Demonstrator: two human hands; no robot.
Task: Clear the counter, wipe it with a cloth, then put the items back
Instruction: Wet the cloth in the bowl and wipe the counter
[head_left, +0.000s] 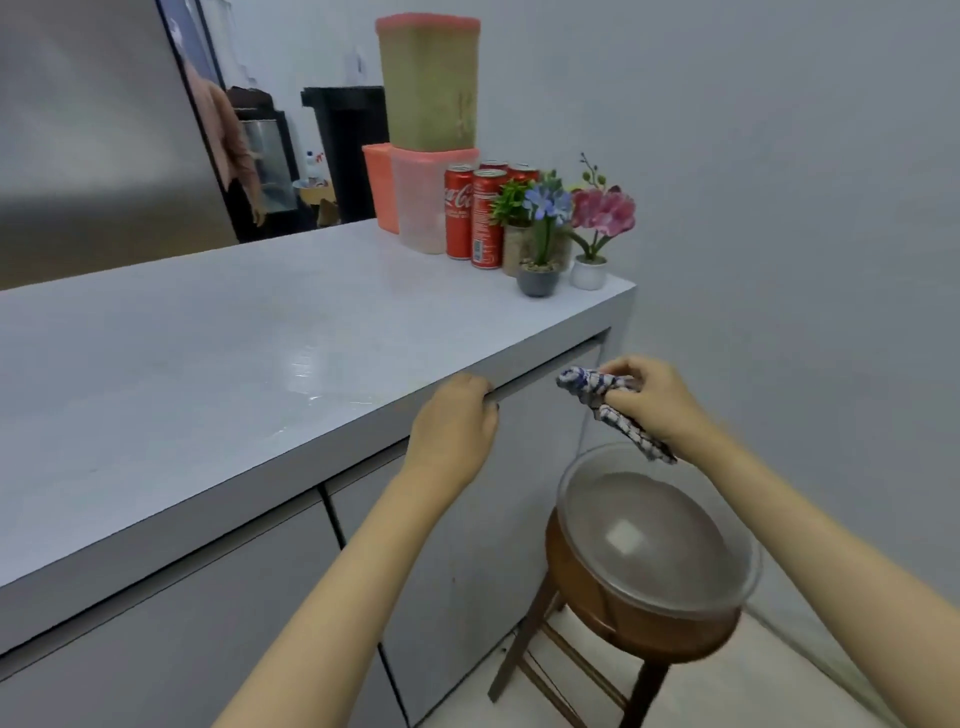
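The cloth is blue and white, patterned, and twisted into a tight rope. It is off the desk, held in the air just past the front right corner. Its lower end hangs over the near rim of a clear glass bowl. The right grip, a bare hand, is closed around the middle of the cloth. The fingers and thumb pinch it, the knuckles face up, and the forearm reaches in from the lower right.

The left grip is at the front edge of the desk, left of the cloth. Its fingers are curled over that edge and appear to hold it, with the thumb tucked below. The forearm runs straight up from the bottom of the view.

The bowl holds water and sits on a round wooden stool, which stands on the floor beside the grey cupboard doors under the desk.

The desk top is white and glossy, with faint shiny streaks near the front. The items are bunched at its far right corner, against the wall:
- A tall tub with a pink lid, stacked on a clear tub.
- A pink tub beside that stack.
- Red cola cans.
- A small green plant.
- Blue flowers in a dark pot.
- Pink flowers in a white pot.

Far back on the left, a person in a pink top stands in a doorway.
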